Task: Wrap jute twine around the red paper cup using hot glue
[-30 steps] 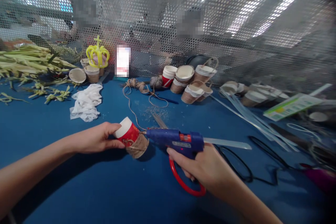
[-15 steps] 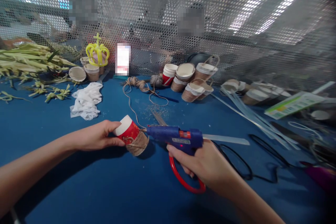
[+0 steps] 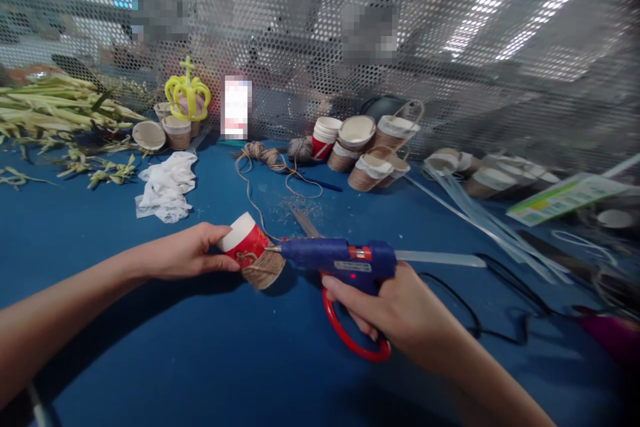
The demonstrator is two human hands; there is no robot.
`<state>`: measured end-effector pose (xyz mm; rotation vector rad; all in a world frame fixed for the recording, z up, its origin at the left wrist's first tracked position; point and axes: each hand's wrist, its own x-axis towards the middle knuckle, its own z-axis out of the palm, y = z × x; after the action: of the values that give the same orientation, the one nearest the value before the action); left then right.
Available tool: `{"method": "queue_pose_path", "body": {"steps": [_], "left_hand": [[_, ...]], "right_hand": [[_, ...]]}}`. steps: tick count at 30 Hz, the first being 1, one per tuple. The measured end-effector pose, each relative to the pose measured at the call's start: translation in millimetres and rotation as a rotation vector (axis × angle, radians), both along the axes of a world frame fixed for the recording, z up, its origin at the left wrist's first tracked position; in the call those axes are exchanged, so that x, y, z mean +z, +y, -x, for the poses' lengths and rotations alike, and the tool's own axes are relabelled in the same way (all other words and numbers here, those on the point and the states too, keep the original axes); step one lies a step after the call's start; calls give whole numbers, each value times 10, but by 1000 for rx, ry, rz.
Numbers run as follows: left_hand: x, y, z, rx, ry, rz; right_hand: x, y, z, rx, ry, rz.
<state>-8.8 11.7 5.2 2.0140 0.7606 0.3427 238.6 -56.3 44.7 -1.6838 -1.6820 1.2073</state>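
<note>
My left hand (image 3: 203, 252) is closed on the rim end of a red and white paper cup (image 3: 246, 240), which is tilted on its side. Brown twine (image 3: 265, 269) wraps the lower part of the cup, and a strand runs back from it to a twine bundle (image 3: 265, 156). In my right hand (image 3: 383, 303) is a blue hot glue gun (image 3: 340, 260), a clear glue stick (image 3: 443, 258) jutting from its back. The nozzle meets the cup at the edge of the twine. Red-handled scissors (image 3: 345, 340) lie beneath the glue gun, partly hidden.
Twine-wrapped cups (image 3: 370, 170) stand at the back. Crumpled white cloth (image 3: 167, 187) lies left, before a yellow crown (image 3: 187, 93) and pale dried stalks (image 3: 55, 107). Loose glue sticks (image 3: 490, 230) and a black cord (image 3: 515, 287) spread right. A perforated metal screen (image 3: 290, 33) closes the back.
The glue gun has shifted slightly right, and its nozzle now sits a little higher along the twine's edge. The cup has turned slightly in my left hand. The whole view has moved a little.
</note>
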Motion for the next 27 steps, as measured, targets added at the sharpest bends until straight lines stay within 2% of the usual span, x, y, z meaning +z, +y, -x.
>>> {"method": "queue_pose_path", "body": {"steps": [3, 6, 11, 13, 17, 22, 25, 27], "left_hand": [[-6, 3, 2, 5, 3, 11], [-3, 2, -3, 16, -5, 36], [-19, 1, -21, 62, -25, 21], [-38, 6, -26, 92, -40, 9], [-63, 25, -29, 142, -53, -16], [-37, 32, -20, 146, -62, -33], [-7, 25, -15, 139, -94, -32], [14, 23, -9, 138, -108, -30]], "right_hand": [[2, 27, -51, 41, 12, -4], [9, 77, -121, 8, 88, -13], [-10, 236, -284, -248, 259, -60], [-54, 333, -359, -309, 264, -106], [-210, 551, -496, -359, -9, -184], [-410, 766, -655, -445, -281, -207], [-416, 800, -683, -474, -423, -251], [-341, 749, -615, -481, -479, -300]]}}
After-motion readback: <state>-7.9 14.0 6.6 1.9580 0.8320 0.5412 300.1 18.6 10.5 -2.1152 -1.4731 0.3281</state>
